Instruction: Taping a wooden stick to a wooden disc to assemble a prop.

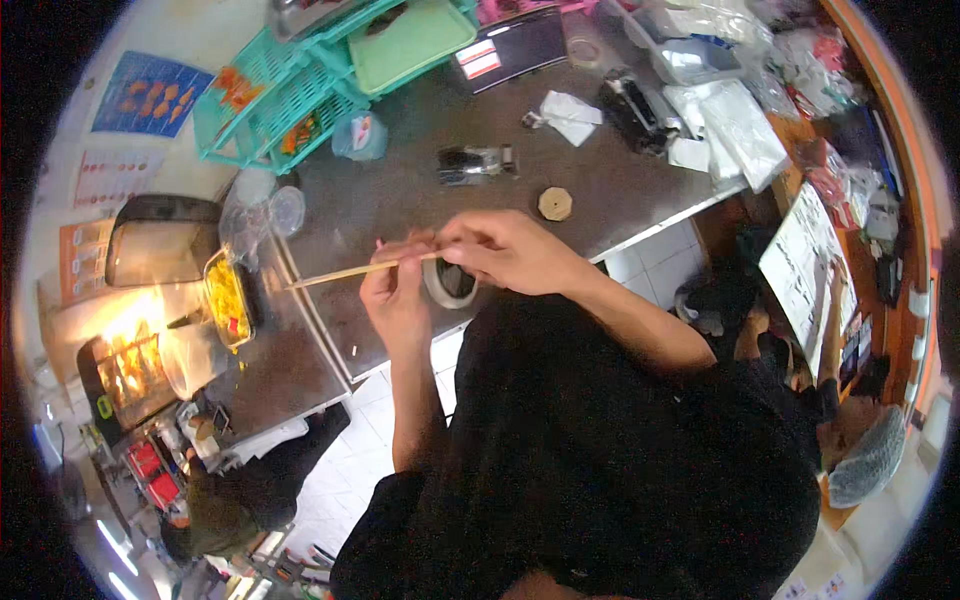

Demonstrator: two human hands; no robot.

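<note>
A thin, pale wooden stick [345, 273] lies slanting across the fingers of both hands, its free end pointing left. My left hand [393, 295] pinches it from below near its middle. My right hand [515, 252] has its fingers closed at the stick's right end; the exact grip there is partly hidden. Just under the hands, near the counter's front edge, is a round white-rimmed thing [436, 281] with a dark centre, partly covered by my right hand. Beyond my right hand a small round tan piece [554, 204] rests on the dark counter [400, 190].
Yellow food fills a tray [233, 305] at left, beside a lit heater or grill [130, 365]. Teal baskets [290, 95] and a green tray [410, 45] stand at the back. A black device [637, 110] and plastic bags [735, 130] sit right. Other people work lower left and right.
</note>
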